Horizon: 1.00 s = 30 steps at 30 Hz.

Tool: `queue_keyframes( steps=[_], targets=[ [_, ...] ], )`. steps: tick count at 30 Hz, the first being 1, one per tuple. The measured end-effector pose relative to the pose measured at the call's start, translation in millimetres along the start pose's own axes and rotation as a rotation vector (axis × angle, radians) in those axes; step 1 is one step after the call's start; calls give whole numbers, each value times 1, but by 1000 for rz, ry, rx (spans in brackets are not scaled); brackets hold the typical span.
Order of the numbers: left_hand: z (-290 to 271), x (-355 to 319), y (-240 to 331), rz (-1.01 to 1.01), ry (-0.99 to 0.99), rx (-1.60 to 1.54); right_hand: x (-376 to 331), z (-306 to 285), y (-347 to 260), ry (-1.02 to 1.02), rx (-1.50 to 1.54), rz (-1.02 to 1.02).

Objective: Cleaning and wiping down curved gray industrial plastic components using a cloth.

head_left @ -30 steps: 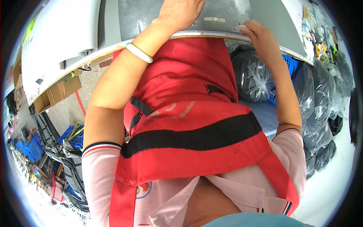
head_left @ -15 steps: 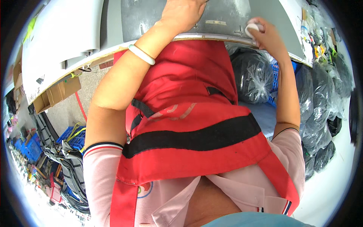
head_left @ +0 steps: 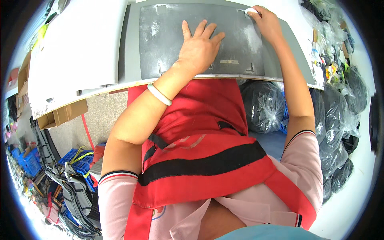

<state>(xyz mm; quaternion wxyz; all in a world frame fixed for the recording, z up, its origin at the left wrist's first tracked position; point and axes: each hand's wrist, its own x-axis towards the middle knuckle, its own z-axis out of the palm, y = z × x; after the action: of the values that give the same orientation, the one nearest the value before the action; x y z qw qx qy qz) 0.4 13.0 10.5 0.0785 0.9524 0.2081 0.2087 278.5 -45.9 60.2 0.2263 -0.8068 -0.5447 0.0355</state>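
Note:
A dark grey template panel [head_left: 236,42] with cut-out slots and whitish smears lies on a lighter grey sheet [head_left: 286,54] at the table's edge. My left hand [head_left: 199,52] rests flat on the panel's middle, fingers spread. At its far right corner, my right hand [head_left: 267,24] pinches a rounded white piece of chalk [head_left: 251,11] beside a corner slot. A strip of tape [head_left: 229,62] sticks to the panel near its front edge.
White sheet material [head_left: 82,44] covers the table's left. Black plastic bags [head_left: 264,106] stand under the table and along the right. A cardboard box [head_left: 66,114] and blue crates [head_left: 76,158] are at the left, with grey strapped pieces [head_left: 74,192] below.
The right hand has moved with the chalk from the panel's near right corner to its far right corner. The left hand now lies spread on the panel; more of the table shows.

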Motion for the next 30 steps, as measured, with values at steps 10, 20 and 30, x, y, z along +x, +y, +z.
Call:
queue_keyframes(
  steps=[10,20,30],
  targets=[
    [-2,-3,-6,-21,-28,20,22,1,-43,-39,-338,-238],
    [0,-5,-7,-12,-35,55,20,21,-22,-27,175,286],
    [0,-1,-1,-9,-31,42,49,10,-61,-144,381,161]
  ],
)
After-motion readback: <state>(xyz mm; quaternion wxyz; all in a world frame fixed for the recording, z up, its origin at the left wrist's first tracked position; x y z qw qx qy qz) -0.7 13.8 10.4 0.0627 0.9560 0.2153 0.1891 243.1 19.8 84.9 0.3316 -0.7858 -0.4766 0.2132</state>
